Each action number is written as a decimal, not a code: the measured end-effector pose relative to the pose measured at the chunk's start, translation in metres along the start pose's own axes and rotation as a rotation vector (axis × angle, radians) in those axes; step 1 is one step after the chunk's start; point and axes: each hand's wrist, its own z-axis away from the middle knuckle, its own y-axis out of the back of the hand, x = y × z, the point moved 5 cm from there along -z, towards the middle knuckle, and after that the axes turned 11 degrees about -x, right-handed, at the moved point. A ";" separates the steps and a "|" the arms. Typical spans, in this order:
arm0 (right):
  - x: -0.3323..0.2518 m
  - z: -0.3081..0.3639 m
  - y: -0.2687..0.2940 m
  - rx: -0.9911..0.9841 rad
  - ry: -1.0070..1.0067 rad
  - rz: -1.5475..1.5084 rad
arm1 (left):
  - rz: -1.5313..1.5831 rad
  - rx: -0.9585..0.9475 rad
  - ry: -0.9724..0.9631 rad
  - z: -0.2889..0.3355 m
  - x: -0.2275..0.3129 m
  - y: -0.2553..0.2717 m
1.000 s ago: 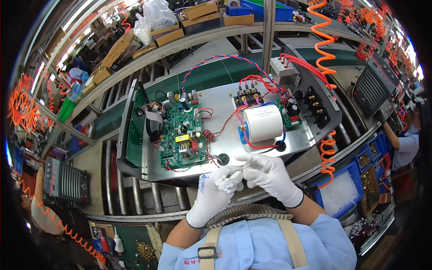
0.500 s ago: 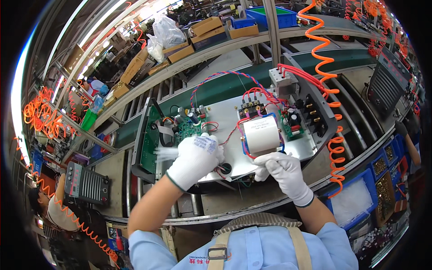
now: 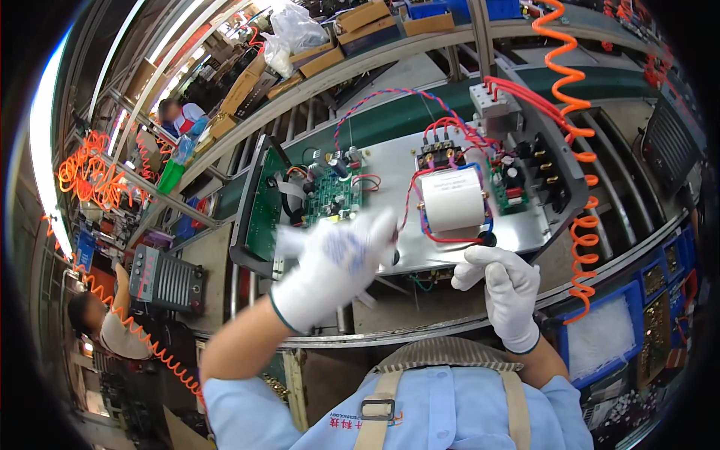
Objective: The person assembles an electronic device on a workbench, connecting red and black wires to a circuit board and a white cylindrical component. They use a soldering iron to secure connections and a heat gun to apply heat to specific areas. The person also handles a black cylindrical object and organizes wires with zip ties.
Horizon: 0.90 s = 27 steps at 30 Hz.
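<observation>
Head view: at the left, a tangle of orange coiled hoses (image 3: 94, 171) is seen, with a co-worker in a light top (image 3: 124, 331) below it and a dark grilled unit (image 3: 166, 281) placed nearby. Farther right, an opened chassis (image 3: 391, 176), the item being worked on, is set at centre, just beyond the two gloved hands; its upright green panel (image 3: 257, 199) is carried at the left end, and a populated circuit board (image 3: 334, 180) is mounted next to it. The left hand (image 3: 334, 255) is held over the near edge of that board, partly covering it and blurred; its fingers are curled around a blurred whitish bundle (image 3: 290, 241), which is seen jutting out on the left, while the fingertips cannot be made out. To the right, a white cylinder (image 3: 454, 201) is fitted on the bare metal plate, bordered by red and blue wiring, with a black terminal block (image 3: 441, 156) behind it. The right hand (image 3: 511, 292) is held at the near edge, below the cylinder; its fingers are partly bent, and whether anything thin is pinched cannot be told. At the far right, an orange coiled hose (image 3: 585, 232) and a blue bin (image 3: 637, 324) of whitish material are noted.
</observation>
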 end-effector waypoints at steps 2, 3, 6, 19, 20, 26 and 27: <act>0.003 0.002 -0.010 0.012 -0.011 0.114 | 0.135 0.024 0.028 0.024 0.004 -0.029; 0.009 0.000 -0.015 -0.012 -0.016 0.178 | 0.186 0.060 0.066 0.031 0.000 -0.035; 0.020 -0.009 -0.019 -0.035 -0.064 0.350 | 0.269 0.111 0.119 0.033 -0.002 -0.043; 0.024 -0.030 -0.027 -0.047 -0.172 0.261 | 0.271 0.082 0.083 0.031 -0.010 -0.050; 0.024 -0.031 -0.027 -0.070 -0.170 0.298 | 0.299 0.057 0.105 0.031 -0.010 -0.049; 0.043 -0.040 -0.034 -0.172 -0.161 0.326 | 0.388 0.122 0.002 0.032 -0.012 -0.049; 0.042 -0.041 -0.036 -0.198 -0.098 0.458 | 0.438 0.145 -0.025 0.033 -0.012 -0.047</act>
